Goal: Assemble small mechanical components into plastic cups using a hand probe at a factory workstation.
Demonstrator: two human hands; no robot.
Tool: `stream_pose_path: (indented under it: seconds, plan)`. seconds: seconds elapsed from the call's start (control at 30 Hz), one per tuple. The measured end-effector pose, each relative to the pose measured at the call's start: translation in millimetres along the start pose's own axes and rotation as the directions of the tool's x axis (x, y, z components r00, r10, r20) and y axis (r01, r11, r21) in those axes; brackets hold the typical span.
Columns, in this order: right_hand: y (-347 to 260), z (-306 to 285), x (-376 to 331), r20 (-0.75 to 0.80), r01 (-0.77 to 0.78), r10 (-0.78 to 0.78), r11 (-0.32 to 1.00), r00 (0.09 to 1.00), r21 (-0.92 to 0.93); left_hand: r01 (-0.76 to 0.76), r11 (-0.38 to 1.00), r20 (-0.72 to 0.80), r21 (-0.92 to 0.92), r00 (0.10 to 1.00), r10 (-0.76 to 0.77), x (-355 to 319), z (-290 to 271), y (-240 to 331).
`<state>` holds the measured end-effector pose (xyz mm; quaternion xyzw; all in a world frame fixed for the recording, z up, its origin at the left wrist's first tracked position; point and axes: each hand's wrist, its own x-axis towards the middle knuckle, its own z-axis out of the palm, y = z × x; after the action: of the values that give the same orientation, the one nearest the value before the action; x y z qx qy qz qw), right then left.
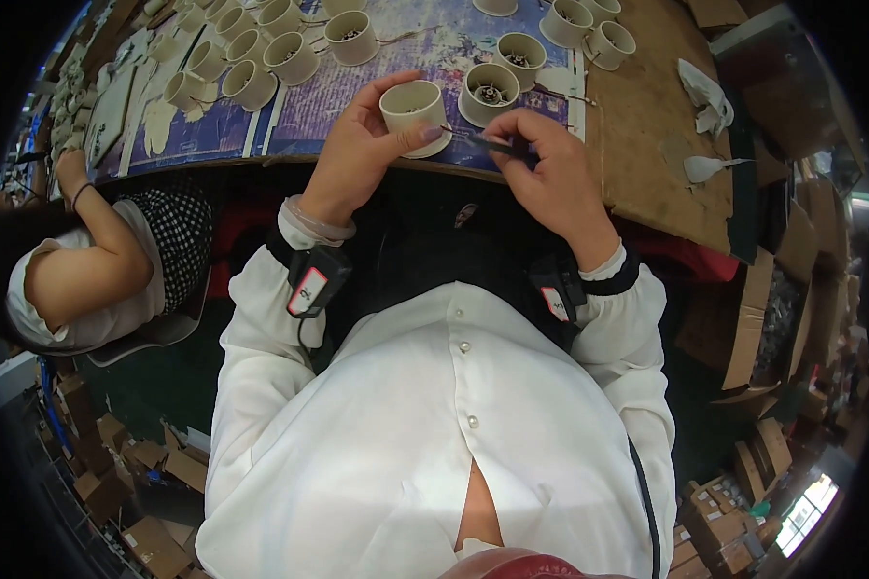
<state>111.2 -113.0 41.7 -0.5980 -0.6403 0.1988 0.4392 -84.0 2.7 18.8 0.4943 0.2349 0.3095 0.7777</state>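
Note:
My left hand (359, 152) is wrapped round a cream-coloured round cup (413, 118) at the table's near edge, its open top tilted toward me. A short wire stub seems to stick out by my left thumb. In my right hand (555, 172) is a slim dark tool (505, 149), pinched between thumb and fingers, its tip pointing left toward the cup. Whether it is tweezers or something else cannot be made out. Just beyond my right fingers stands a similar cup (490, 94) with small metal parts inside, and behind it another filled cup (520, 60).
Several more cream cups (291, 60) with brown wires stand at the far left, and others (609, 44) at the far right. Brown cardboard (647, 145) covers the table's right side, with crumpled white tissue (706, 96) on it. A co-worker (97, 261) sits at left. Open cartons (772, 314) stand at right.

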Motion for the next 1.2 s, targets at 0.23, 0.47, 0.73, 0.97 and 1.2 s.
stream_pose_path:
  seconds: [0.23, 0.47, 0.73, 0.97, 1.2]
  plan:
    - [3, 5, -7, -0.096, 0.163, -0.179, 0.975, 0.979, -0.153, -0.235, 0.938, 0.108, 0.255, 0.971, 0.214, -3, 3, -9]
    - [7, 16, -8, -0.147, 0.21, -0.253, 0.943, 0.956, -0.257, -0.262, 0.935, 0.119, 0.239, 0.964, 0.239, 0, 3, -19]
    - [15, 24, -9, -0.166, 0.239, -0.288, 0.935, 0.943, -0.262, -0.204, 0.97, 0.054, 0.133, 0.979, 0.198, 0, 7, -13]
    - [13, 18, -6, -0.201, 0.266, -0.332, 0.918, 0.922, -0.295, -0.098, 0.985, 0.042, 0.141, 0.995, 0.093, 3, 4, -9]
    - [14, 17, -8, -0.163, 0.268, -0.333, 0.908, 0.929, -0.323, -0.003, 1.0, 0.003, -0.013, 1.0, 0.003, 3, 8, -6]
